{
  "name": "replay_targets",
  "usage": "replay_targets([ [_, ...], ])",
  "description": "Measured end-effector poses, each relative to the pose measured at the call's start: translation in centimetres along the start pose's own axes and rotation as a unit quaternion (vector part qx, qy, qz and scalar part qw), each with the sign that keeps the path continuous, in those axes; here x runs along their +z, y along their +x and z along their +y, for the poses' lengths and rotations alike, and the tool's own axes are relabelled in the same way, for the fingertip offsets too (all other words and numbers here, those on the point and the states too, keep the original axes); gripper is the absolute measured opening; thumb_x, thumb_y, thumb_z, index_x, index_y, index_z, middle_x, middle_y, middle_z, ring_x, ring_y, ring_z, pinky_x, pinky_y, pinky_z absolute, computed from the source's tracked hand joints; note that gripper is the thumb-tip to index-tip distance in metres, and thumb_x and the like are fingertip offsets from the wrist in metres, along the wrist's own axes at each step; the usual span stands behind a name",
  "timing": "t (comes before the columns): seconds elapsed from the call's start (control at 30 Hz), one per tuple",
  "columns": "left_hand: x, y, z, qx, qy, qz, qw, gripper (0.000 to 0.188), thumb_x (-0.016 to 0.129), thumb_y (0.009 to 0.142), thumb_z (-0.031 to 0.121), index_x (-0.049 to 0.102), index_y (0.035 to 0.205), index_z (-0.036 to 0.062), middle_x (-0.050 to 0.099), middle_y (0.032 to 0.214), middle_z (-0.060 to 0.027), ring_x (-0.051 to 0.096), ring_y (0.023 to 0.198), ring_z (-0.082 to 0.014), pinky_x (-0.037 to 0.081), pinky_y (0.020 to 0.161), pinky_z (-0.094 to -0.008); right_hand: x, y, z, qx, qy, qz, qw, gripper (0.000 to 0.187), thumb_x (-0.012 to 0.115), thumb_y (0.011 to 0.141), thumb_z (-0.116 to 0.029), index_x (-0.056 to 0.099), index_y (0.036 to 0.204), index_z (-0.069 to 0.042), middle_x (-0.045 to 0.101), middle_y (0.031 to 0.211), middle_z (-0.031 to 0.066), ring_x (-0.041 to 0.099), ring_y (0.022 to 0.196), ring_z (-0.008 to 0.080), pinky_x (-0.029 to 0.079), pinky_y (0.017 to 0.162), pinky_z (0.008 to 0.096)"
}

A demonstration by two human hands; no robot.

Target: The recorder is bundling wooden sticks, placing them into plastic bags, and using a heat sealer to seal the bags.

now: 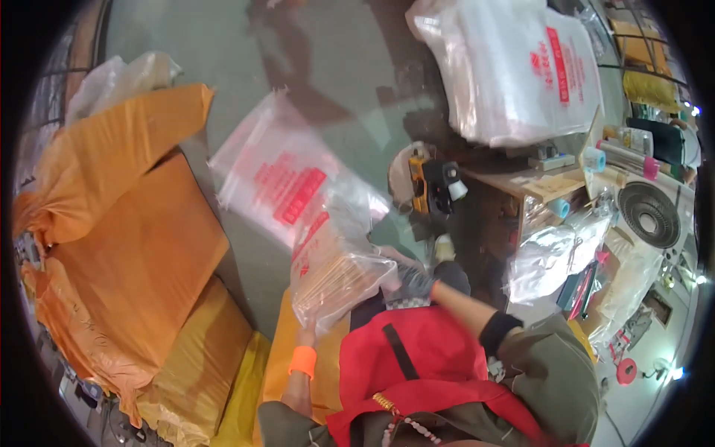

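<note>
In front of my lap is a clear plastic bag [344, 264] with red print, and a stack of thin tan pieces shows through its wall. My left hand [311, 328], above an orange wristband, grips the bag's lower left corner; its fingers are partly covered by the film. At the bag's right side, my right hand [408, 276], in a grey glove, pinches the film and is slightly blurred. Just beyond lies a pile of flat clear bags [272, 167] with red print, which the held bag overlaps.
To my left stand large orange wrapped bundles [149, 261] and a yellow sack [242, 391]. A big stack of clear bags [514, 74] is at the far right. A yellow-and-black tape dispenser [428, 182] sits ahead. On the right are a cluttered bench [536, 182] and a round fan [648, 214].
</note>
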State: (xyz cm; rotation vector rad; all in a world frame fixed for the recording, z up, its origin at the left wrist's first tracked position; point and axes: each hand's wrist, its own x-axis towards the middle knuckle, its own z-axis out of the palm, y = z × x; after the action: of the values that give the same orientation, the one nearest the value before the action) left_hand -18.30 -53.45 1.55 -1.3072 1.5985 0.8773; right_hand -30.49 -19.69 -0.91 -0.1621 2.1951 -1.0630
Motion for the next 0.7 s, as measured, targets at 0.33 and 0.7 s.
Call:
replay_targets([
  [0.33, -2.2, -17.6, 20.0, 0.446, 0.041, 0.055, 0.892, 0.026, 0.062, 0.084, 0.021, 0.067, 0.074, -0.0028, 0.061, 0.066, -0.0006, 0.053, 0.059, -0.0109, 0.042, 0.053, -0.0307, -15.5, 10.4, -2.3, 0.169, -0.020, 0.172, 0.970, 0.047, 0.040, 0.088, -0.049, 0.063, 0.086, -0.008, 0.063, 0.074, 0.0160, 0.062, 0.066, 0.0303, 0.049, 0.061, 0.0418],
  [0.7, -3.3, -48.8, 58.7, 0.530, 0.048, -0.243, 0.811, 0.020, 0.061, 0.082, 0.014, 0.062, 0.066, 0.0013, 0.052, 0.058, 0.0039, 0.044, 0.052, -0.0040, 0.030, 0.044, -0.0226, -55.5, -5.7, -12.6, 0.140, -0.220, 0.464, 0.847, 0.018, 0.058, 0.085, -0.025, 0.065, 0.092, -0.010, 0.064, 0.072, 0.0131, 0.059, 0.061, 0.0238, 0.048, 0.059, 0.0363],
])
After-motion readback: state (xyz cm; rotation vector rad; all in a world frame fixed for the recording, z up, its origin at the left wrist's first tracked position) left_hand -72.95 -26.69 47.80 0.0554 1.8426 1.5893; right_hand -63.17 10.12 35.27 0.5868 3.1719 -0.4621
